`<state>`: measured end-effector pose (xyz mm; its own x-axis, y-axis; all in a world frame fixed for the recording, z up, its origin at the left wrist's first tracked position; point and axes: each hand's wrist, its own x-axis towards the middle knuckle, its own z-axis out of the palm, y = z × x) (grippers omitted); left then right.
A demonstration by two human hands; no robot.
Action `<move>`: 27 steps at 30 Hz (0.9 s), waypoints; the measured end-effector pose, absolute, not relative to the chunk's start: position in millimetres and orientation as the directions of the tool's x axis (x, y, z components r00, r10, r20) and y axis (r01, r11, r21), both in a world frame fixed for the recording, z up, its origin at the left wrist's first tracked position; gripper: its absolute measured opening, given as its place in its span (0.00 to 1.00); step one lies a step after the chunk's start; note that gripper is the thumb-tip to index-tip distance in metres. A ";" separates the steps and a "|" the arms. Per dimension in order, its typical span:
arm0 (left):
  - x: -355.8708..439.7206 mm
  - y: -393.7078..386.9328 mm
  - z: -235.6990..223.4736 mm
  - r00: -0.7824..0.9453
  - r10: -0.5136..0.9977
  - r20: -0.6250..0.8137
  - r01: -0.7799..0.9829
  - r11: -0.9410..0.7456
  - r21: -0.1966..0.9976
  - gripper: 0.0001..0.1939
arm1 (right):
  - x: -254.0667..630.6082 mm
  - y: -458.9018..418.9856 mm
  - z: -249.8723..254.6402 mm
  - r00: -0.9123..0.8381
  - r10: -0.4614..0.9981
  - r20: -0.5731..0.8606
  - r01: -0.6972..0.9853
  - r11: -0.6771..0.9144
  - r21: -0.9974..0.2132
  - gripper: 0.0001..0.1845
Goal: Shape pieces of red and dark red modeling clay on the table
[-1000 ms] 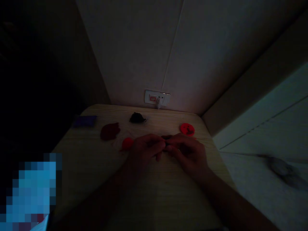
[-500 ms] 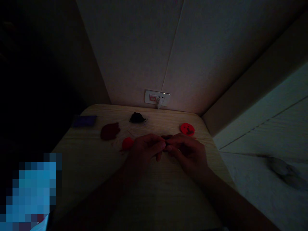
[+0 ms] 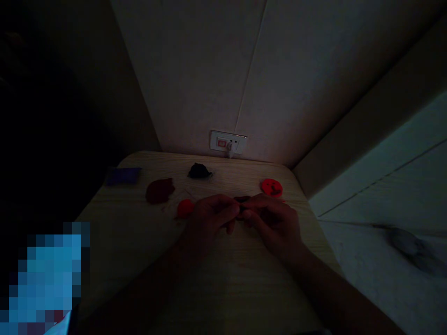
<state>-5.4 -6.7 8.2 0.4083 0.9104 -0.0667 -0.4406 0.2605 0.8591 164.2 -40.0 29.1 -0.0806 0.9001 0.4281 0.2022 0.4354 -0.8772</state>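
Over the middle of the wooden table [image 3: 230, 279], my left hand [image 3: 213, 216] and my right hand [image 3: 274, 221] meet fingertip to fingertip. Both are closed in a pinch on a small dark piece [image 3: 242, 209], too dim and too covered by fingers to name. A bright red lump [image 3: 185, 208], like modelling clay, lies just behind my left hand, partly covered by it. Beyond my right hand rests a flat red disc [image 3: 272, 187] with dark marks on it. A dark red flattened lump [image 3: 159, 190] with a ragged edge sits farther left.
A black lump [image 3: 199, 170] on clear wrapping lies at the back of the table, and a purple packet [image 3: 123, 176] at the back left. Behind the table, a wall socket [image 3: 228, 142] holds a plug. A pixelated blue patch [image 3: 49, 279] fills the lower left.
Hardly anything differs: both hands keep their pinch in the same spot with only tiny finger shifts. The light has changed slightly.
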 end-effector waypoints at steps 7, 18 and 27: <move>-5.6 -8.1 11.3 0.400 0.912 -0.091 -0.405 0.265 0.875 0.13 | 164.4 -40.0 30.2 -0.078 0.894 0.441 0.210 0.447 -0.870 0.06; -4.5 -7.8 8.9 0.403 0.913 -0.068 -0.413 0.248 0.876 0.12 | 165.0 -40.0 28.3 -0.078 0.901 0.427 0.178 0.434 -0.883 0.06; -5.0 -7.5 7.9 0.409 0.910 -0.062 -0.422 0.249 0.872 0.11 | 164.8 -39.5 28.8 -0.079 0.899 0.430 0.208 0.437 -0.875 0.05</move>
